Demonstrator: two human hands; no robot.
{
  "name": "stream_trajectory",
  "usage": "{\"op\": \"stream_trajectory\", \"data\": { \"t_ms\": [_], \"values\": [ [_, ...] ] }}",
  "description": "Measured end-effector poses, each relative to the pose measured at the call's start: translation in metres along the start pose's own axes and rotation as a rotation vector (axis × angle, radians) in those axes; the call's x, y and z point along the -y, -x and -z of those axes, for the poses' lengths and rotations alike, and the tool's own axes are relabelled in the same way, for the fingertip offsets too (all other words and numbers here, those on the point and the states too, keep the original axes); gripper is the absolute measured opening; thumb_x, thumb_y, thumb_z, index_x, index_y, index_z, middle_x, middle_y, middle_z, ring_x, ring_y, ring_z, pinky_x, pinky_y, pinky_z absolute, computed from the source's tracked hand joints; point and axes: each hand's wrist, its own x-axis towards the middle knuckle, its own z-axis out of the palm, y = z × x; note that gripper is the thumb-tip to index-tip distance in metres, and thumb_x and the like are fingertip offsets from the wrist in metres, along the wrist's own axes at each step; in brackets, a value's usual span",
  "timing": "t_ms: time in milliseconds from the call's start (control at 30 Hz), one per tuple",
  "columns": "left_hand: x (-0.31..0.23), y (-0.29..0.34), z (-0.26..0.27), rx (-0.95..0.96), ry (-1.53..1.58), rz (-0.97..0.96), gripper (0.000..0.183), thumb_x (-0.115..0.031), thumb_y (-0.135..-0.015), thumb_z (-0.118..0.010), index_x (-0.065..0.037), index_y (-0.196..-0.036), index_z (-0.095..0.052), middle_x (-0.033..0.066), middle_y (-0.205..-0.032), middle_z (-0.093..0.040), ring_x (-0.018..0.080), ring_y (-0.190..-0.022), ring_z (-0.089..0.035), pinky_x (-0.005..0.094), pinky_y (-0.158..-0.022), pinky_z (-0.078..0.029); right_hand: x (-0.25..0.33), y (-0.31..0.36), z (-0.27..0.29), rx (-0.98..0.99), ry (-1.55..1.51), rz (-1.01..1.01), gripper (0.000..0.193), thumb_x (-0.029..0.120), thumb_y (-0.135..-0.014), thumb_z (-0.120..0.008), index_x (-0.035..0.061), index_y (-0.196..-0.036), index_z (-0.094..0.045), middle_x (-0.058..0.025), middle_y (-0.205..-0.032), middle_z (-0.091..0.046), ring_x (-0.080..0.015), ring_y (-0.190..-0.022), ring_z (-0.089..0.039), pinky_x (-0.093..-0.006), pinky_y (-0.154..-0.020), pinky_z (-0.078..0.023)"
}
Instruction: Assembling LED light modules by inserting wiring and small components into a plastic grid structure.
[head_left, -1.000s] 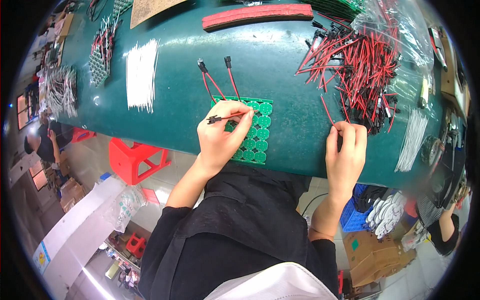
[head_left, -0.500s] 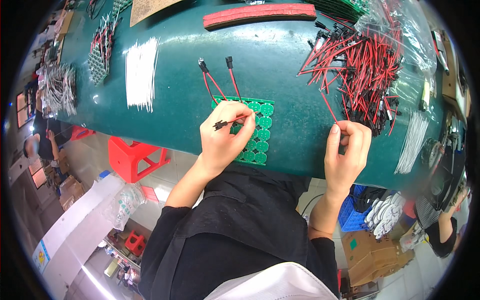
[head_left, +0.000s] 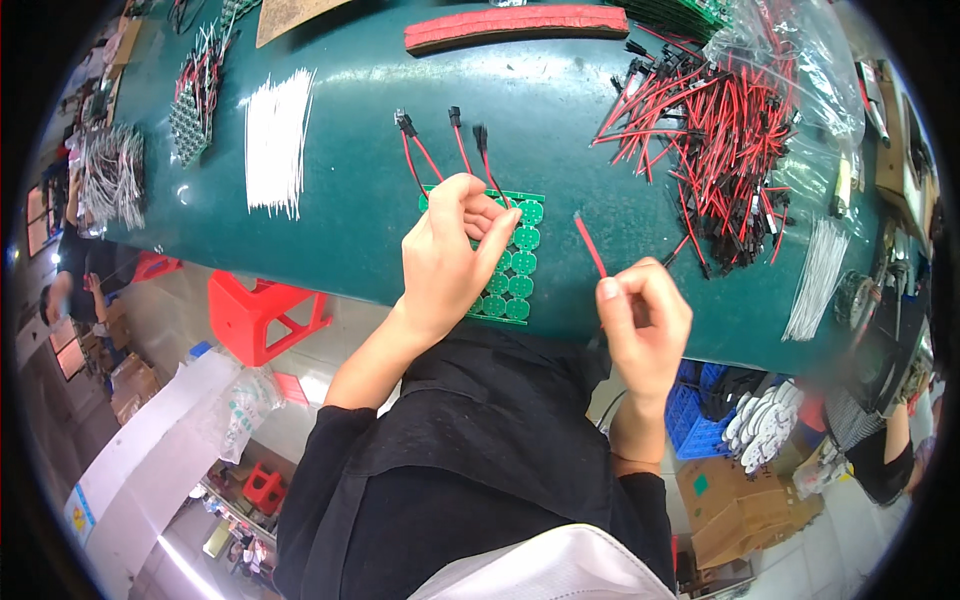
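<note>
Pinching a red-and-black wire (head_left: 490, 172), the left hand (head_left: 440, 255) sits over a sheet of small green circuit boards (head_left: 522, 262) close to the near edge of the desk (head_left: 560, 130). Its grip is pressed together, thumb against finger, at the wire's lower end; the fingers hide whether that end touches the boards. The wire's long axis runs away from the person, leaning slightly left, with its black plug toward the desk's far edge. Just left of it, two more plugs (head_left: 455, 116) point the same way.

Nearer the right, the right hand (head_left: 648, 325) has its grip closed, thumb to forefinger, on a red wire (head_left: 588, 243). This wire's free tip points toward the far edge and a little left.

Toward the desk's right end, a tangled heap of red and black wires (head_left: 720, 150) lies beside a clear plastic bag (head_left: 825, 70). A long red bar (head_left: 515, 30) lies near the far edge, and thin white strips (head_left: 278, 145) lie left of the boards. Beyond the near edge stand a red stool (head_left: 240, 310) and a blue crate (head_left: 690, 425).
</note>
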Motion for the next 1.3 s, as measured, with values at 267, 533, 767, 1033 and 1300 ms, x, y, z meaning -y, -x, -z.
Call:
{"op": "stream_trajectory", "data": {
  "t_ms": [267,533,767,1033,1300],
  "values": [
    [-0.009,-0.004,0.017,0.206,-0.044,-0.558,0.026,0.004,-0.071,-0.076,-0.007,-0.093,-0.069,0.0071,-0.089,-0.061,0.0231,-0.070,-0.063,0.0302,-0.058,-0.053,0.012,0.007,-0.015,0.158,-0.008,-0.048,0.016,0.004,-0.084,-0.069,0.0014,-0.075,-0.056,-0.0021,-0.066,-0.048,-0.0076,-0.050,-0.041,-0.0247,-0.045,-0.033],
    [-0.016,0.005,0.025,0.339,0.841,0.372,0.018,0.000,-0.079,-0.075,-0.004,-0.097,-0.074,0.0071,-0.094,-0.067,0.0160,-0.085,-0.064,0.0280,-0.074,-0.053,0.009,-0.008,-0.027,0.132,0.022,0.203,0.019,0.000,-0.084,-0.070,0.0010,-0.101,-0.063,-0.0071,-0.089,-0.061,-0.0131,-0.064,-0.056,-0.0239,-0.058,-0.047],
    [-0.024,0.010,0.026,0.313,0.715,0.362,0.017,-0.001,-0.084,-0.073,-0.001,-0.101,-0.071,0.0079,-0.099,-0.065,0.0148,-0.091,-0.064,0.0262,-0.079,-0.054,-0.010,-0.010,-0.038,0.012,0.217,0.582,0.025,0.000,-0.075,-0.075,0.0018,-0.097,-0.062,-0.0083,-0.086,-0.060,-0.0220,-0.071,-0.061,-0.0336,-0.058,-0.048],
    [-0.022,0.003,0.008,0.153,0.494,0.260,0.012,0.003,-0.083,-0.071,0.001,-0.093,-0.065,0.0081,-0.092,-0.067,0.0145,-0.081,-0.067,0.0263,-0.072,-0.056,-0.019,-0.016,-0.018,-0.082,0.476,0.719,0.020,0.005,-0.077,-0.073,0.0031,-0.095,-0.065,-0.0066,-0.087,-0.060,-0.0242,-0.071,-0.060,-0.0351,-0.061,-0.045],
    [-0.007,0.001,0.000,0.142,0.059,-0.028,0.014,0.007,-0.082,-0.071,0.004,-0.092,-0.064,0.0098,-0.090,-0.068,0.0132,-0.081,-0.067,0.0247,-0.073,-0.055,-0.033,-0.014,-0.007,-0.191,0.457,0.615,0.014,0.003,-0.079,-0.072,0.0028,-0.091,-0.066,-0.0074,-0.081,-0.061,-0.0235,-0.068,-0.059,-0.0343,-0.059,-0.045]
  ]
}}
